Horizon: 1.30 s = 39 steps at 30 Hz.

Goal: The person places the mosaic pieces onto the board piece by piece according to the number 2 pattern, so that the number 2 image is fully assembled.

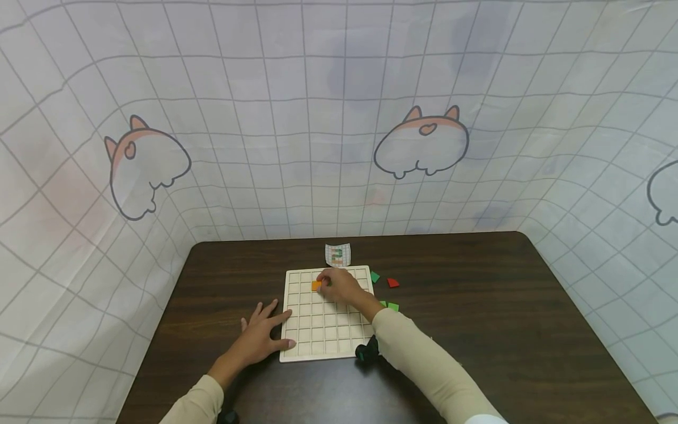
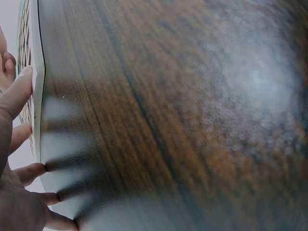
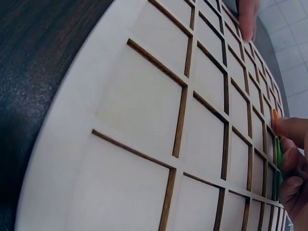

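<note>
A pale board (image 1: pixel 307 347) with a grid of square cells lies on the table. At its upper part, my right hand (image 1: pixel 341 287) pinches an orange tile (image 1: pixel 316 285) at the fingertips, low over the cells. In the right wrist view the orange tile (image 3: pixel 275 121) touches a fingertip, and something green (image 3: pixel 278 153) shows beside the curled fingers; whether it is held or lies on the board I cannot tell. My left hand (image 1: pixel 256 340) is spread at the board's left edge, with thumb and index finger on the board and the other fingers on the table.
A small printed card (image 1: pixel 338 255) with a coloured pattern lies behind the board. Right of the board are a green piece (image 1: pixel 375 277), a red piece (image 1: pixel 392 282) and light green pieces (image 1: pixel 393 307), partly hidden by the right arm. A gridded white curtain (image 1: pixel 296 147) surrounds the dark table (image 1: pixel 477 306).
</note>
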Each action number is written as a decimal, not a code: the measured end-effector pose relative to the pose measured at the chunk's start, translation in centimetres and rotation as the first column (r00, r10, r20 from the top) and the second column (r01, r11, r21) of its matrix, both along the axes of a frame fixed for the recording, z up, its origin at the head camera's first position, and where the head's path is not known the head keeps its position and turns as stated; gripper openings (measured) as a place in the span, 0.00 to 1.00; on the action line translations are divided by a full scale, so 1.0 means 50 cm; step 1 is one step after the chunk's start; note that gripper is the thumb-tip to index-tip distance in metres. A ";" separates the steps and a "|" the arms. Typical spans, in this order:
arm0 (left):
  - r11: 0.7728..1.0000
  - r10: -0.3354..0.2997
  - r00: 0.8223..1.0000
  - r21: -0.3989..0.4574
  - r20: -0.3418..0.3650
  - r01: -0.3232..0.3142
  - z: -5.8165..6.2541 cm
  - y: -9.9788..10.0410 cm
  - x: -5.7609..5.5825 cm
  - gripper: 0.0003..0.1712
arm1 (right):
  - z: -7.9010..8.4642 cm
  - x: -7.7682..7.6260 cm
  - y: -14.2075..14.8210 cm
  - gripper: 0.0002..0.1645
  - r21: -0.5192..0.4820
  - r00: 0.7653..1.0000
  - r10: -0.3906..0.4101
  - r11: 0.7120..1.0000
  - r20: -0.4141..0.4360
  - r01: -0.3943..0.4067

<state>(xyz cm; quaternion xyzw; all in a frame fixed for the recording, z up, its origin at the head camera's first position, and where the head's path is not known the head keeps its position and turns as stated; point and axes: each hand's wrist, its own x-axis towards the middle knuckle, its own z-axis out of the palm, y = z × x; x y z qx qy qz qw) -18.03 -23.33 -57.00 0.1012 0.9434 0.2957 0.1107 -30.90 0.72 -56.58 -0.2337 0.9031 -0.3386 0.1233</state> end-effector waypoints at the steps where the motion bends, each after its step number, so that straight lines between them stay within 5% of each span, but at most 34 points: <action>1: 1.000 -0.001 1.000 0.001 0.000 0.001 0.000 0.000 0.000 0.44 | 0.000 0.000 -0.001 0.14 0.001 1.000 -0.003 1.000 0.001 0.003; 28: 1.000 -0.001 1.000 0.001 -0.003 0.001 0.004 0.003 -0.002 0.44 | 0.009 0.001 -0.011 0.11 0.047 0.998 -0.062 0.997 0.017 0.061; 39: 1.000 0.006 1.000 -0.013 0.006 -0.006 -0.002 0.004 -0.002 0.44 | 0.013 0.007 0.008 0.16 -0.003 1.000 -0.004 1.000 0.008 0.004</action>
